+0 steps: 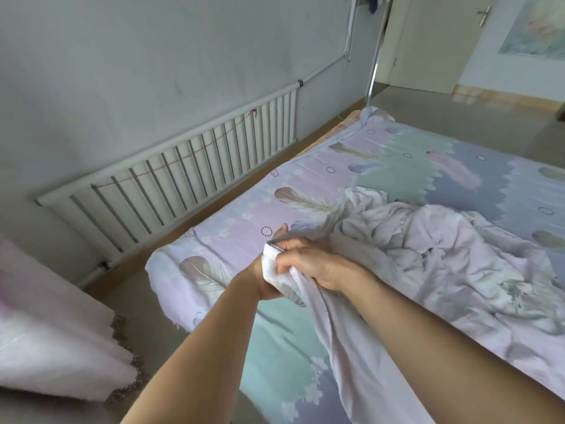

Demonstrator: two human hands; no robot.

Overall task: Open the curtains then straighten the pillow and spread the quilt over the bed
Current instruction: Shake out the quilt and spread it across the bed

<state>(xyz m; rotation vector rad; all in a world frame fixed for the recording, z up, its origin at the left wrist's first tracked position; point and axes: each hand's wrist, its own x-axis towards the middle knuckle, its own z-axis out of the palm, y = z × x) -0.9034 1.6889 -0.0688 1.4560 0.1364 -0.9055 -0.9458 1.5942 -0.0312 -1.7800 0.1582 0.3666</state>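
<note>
Both hands pinch one corner of the quilt [412, 240]: left hand [269, 280] at 7 o'clock of right hand [312, 264]. Its bulk lies crumpled on the bed [397, 166] toward 3 o'clock; thin, limp, light, best taken by adjacent corners

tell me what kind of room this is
Most likely a home bedroom: a bed with a feather-print sheet and a crumpled quilt, a radiator on the wall, and a curtain at the near left.

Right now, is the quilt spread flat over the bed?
No, the quilt lies crumpled in a heap on the bed, one corner gripped by both hands.
</note>
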